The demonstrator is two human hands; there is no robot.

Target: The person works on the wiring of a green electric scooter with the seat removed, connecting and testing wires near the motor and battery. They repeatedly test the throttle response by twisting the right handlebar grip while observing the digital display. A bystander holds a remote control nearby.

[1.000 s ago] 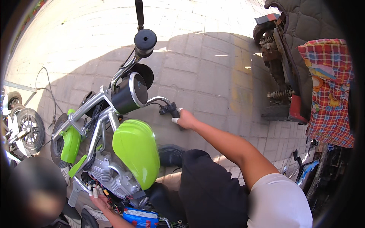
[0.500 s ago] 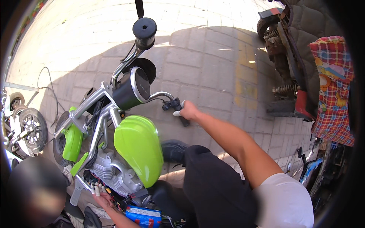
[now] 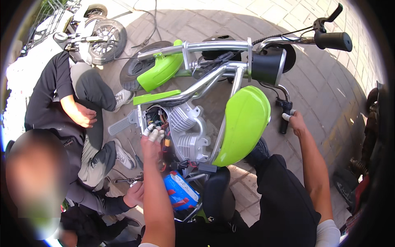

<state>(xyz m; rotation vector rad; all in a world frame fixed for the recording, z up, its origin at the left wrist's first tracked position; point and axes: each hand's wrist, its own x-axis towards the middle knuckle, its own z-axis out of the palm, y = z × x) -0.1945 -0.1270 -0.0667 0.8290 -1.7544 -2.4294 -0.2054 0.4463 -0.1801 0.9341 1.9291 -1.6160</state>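
Observation:
My left hand, with white covers on its fingertips, has its fingers closed in among the coloured wires beside the grey finned engine casing. Fingers hide just where they meet the wires. At the right, my right hand is closed around the black handlebar grip, below the control cluster. Between my arms lies the small motorbike's lime-green tank cover. A blue-wrapped battery pack with red tape sits near the black seat.
A person sits at the left, and another hand reaches in beside my left forearm. The front wheel and green fender are at the far left. A screwdriver lies on the paving. Another wheel stands behind.
My view has swung left, so the bike shows further right and the seated person comes in. My left hand stays at the wires, my right hand at the grip.

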